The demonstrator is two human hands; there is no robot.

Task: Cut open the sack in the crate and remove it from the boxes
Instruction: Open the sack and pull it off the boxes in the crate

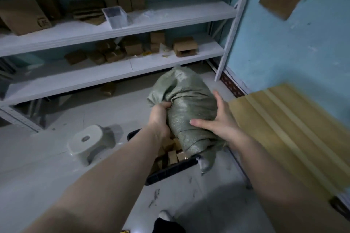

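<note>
The left grip [160,113] clutches a bunched fold of the green woven sack [189,100], while the right grip [217,121] presses flat, fingers spread, against the sack's right side. The sack's lower end hangs over the near rim of the black crate [170,170], which holds small cardboard boxes [172,154]. A white stool [89,140] stands on the floor left of the crate. Behind, white shelves [113,30] carry cartons and a clear tub [114,17].

Dim storeroom, blue walls [284,53].
Ahead of you white shelving [170,19] on pale floor [37,157]; white stool [89,140] lower left.
</note>
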